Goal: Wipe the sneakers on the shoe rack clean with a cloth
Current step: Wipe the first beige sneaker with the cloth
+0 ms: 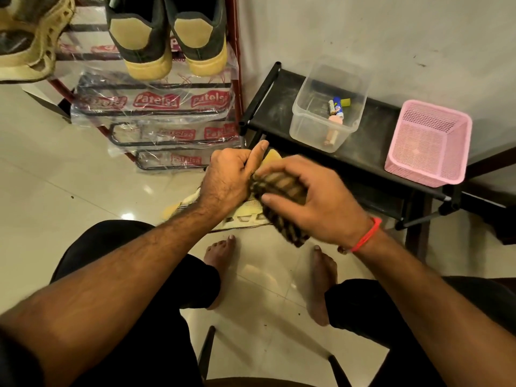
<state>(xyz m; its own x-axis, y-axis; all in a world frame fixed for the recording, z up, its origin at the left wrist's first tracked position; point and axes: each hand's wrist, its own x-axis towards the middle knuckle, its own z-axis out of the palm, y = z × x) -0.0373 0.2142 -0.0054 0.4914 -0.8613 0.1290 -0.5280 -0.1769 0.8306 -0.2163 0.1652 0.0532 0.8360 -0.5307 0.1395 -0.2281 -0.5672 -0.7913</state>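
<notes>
I sit facing a metal shoe rack (167, 142) whose shelves are wrapped in printed plastic. My left hand (229, 180) grips a beige sneaker (245, 216) held over the floor, and both hands hide most of it. My right hand (315, 202) holds a dark striped cloth (293, 233) pressed onto that sneaker. The cloth looks blurred. A pair of dark green sneakers (167, 37) with tan heels and soles stands on the rack's top shelf. Another beige sneaker (28, 46) sits on the rack at the far left.
Right of the rack, against the wall, stands a low black shelf (371, 163). It carries a clear plastic box (310, 124) with small items and a pink mesh basket (430, 143). My bare feet (220, 252) rest on the glossy tiled floor.
</notes>
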